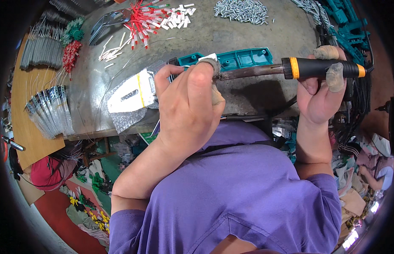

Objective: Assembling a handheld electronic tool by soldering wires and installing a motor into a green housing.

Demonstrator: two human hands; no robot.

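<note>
My right hand (320, 100) grips the black and yellow handle of a soldering iron (328, 67), with tape or finger covers on some fingers. The iron lies nearly level, its brown metal shaft pointing left toward my left hand (186, 106). That hand is closed, back upward, with wraps on its fingers. It is bent over the left part of a long teal plastic housing half (243, 58) on the bench. A small white piece (209, 57) shows by its fingertips. What the fingers pinch, and the iron's tip, are hidden behind them.
On the grey bench (188, 40) lie red-wired parts (144, 19), white sleeves (180, 16), a pile of screws (241, 11) and a clear bag (133, 95). Bundled metal-and-wire parts (51, 108) stand on a wooden board at left. Teal housings (345, 21) and black cords (358, 110) fill the right side.
</note>
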